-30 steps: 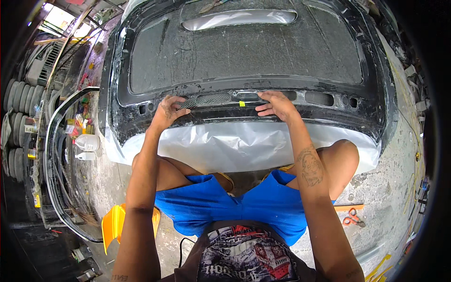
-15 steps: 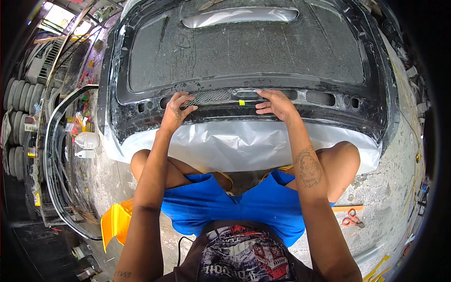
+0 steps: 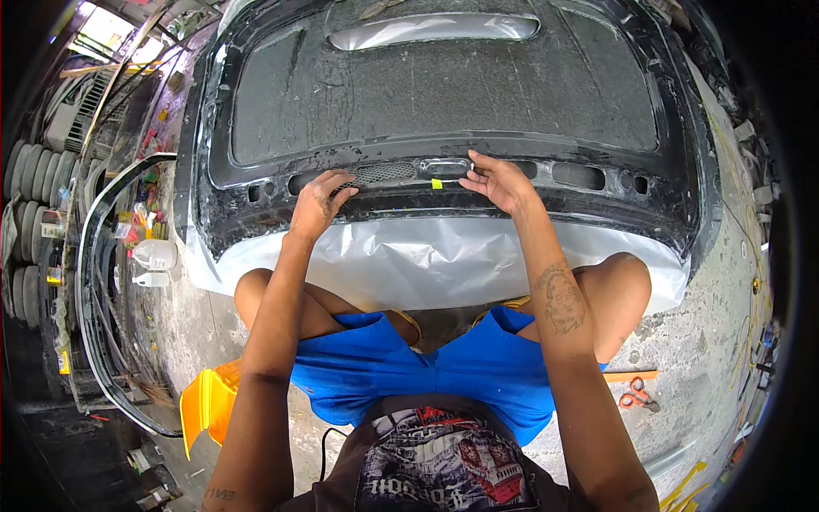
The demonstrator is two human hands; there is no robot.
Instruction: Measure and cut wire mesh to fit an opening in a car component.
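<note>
A strip of grey wire mesh (image 3: 384,173) lies along a slot in the near edge of a large black car hood (image 3: 281,205), its underside ribbed and scuffed. My left hand (image 3: 321,203) is closed at the mesh's left end, fingers curled on it and thumb below. To the right of the mesh, my right hand (image 3: 499,181) hovers by an oblong opening (image 3: 448,166), its fingers apart and holding nothing I can see. Between my hands, a small bit of yellow-green tape (image 3: 437,183) sticks to the hood's edge.
Silvery sheeting (image 3: 426,264) spreads beneath the hood in front of my crossed legs. Orange-handled scissors (image 3: 636,395) lie on the floor at right. On the left are a yellow plastic piece (image 3: 209,401), a white jug (image 3: 155,254) and a curved black trim (image 3: 90,282).
My right hand has lifted slightly off the hood's edge, with its thumb and fingers spreading wider. My left hand stays at the mesh's end, almost unmoved.
</note>
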